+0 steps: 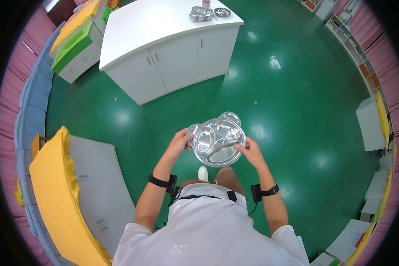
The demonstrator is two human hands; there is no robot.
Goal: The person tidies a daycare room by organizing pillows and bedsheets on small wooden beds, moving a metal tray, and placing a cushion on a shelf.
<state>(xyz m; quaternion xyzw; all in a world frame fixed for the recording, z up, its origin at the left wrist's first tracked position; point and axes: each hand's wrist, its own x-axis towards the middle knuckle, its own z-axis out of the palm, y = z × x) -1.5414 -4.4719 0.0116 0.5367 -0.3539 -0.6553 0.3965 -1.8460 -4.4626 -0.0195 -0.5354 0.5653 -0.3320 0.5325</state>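
Both hands carry a steel tray [217, 139] over the green floor: left hand [181, 142] clamped on its left rim, right hand [251, 150] gripping its right. Carrying needs it level.

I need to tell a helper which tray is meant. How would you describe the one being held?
Above the green floor, in front of the white cabinet, both hands hold a shiny bear-shaped steel tray with compartments. Unlike the steel dishes on the cabinet top, it is gripped by left hand and right hand.
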